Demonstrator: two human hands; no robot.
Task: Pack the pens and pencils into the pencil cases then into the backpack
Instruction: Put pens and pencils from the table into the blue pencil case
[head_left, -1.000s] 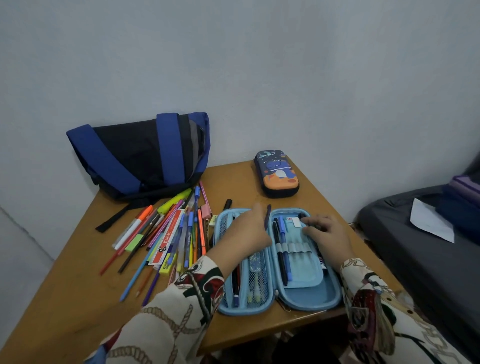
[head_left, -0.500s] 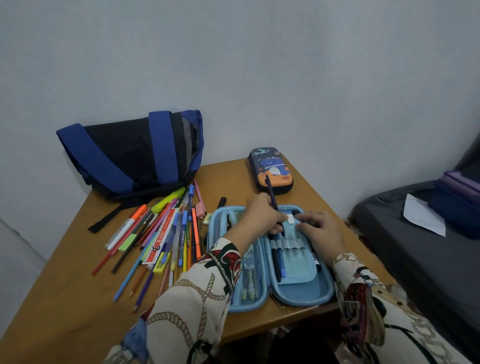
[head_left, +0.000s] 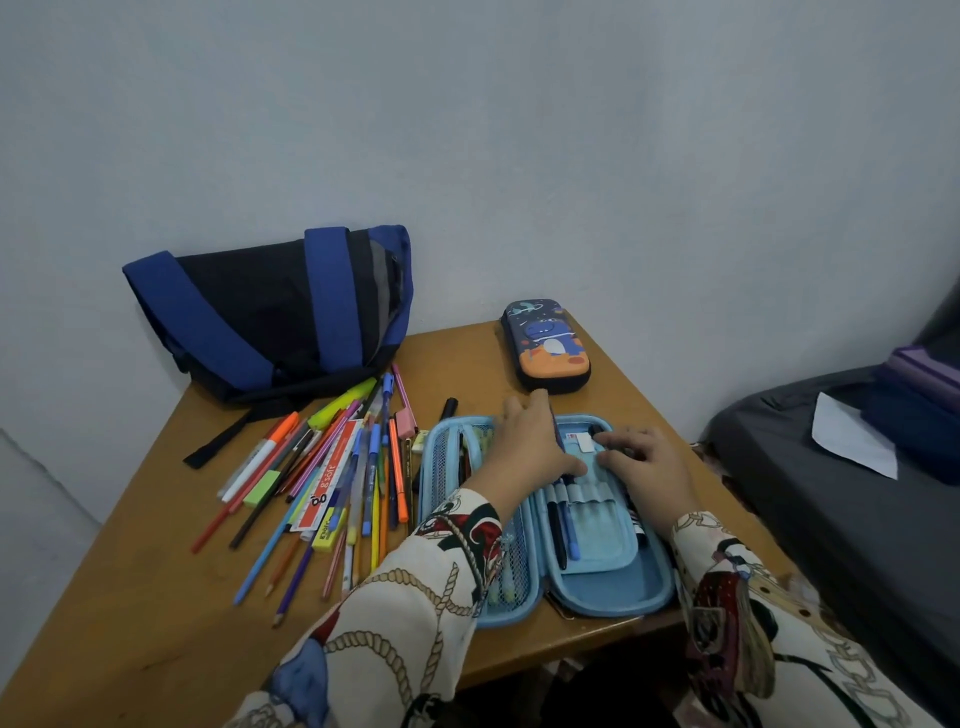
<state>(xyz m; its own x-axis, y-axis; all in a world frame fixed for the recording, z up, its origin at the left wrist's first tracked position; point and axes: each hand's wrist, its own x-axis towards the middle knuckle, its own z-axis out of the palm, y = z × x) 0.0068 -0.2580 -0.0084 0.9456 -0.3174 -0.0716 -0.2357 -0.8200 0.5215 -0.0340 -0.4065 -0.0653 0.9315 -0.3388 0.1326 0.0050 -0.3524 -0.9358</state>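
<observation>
Open blue case (head_left: 597, 597) lies flat at the table's (head_left: 130, 623) near edge, both halves up. Left hand (head_left: 524, 447) spread palm-down over the hinge and top of the elastic loops, fingers apart; whether a pen is under it, cannot tell. Right hand (head_left: 644, 457) flat on the right half's flap, fingers loosely apart, pinning it down, gripping nothing visible.

Handling, as a guess: pens and pencils are light, stiff and smooth, and they roll. Best to pinch one mid-barrel and feed it tip-first under a loop. Pencil points can snap if jammed. The case shell looks semi-rigid and light; the mesh pocket (head_left: 447, 467) on the left half is soft and stretchy. Backpack (head_left: 249, 312) is limp fabric, so it will likely need one hand to hold its mouth open.

Counts:
- Cases: two. The open blue one, and a shut dinosaur case (head_left: 545, 345) at the far edge, lying well apart from the hands.
- Backpack: one, far left, against the wall.
- In loops: two pens clear (head_left: 563, 525), a third partly hidden by the right wrist.
- In the mesh: a few, too hidden to count.
- Loose pile (head_left: 332, 478): roughly twenty-plus, overlapping, exact number not countable. Includes highlighters and a ruler. One black marker (head_left: 448, 407) lies just beside the case top.

Most of the packing remains.
</observation>
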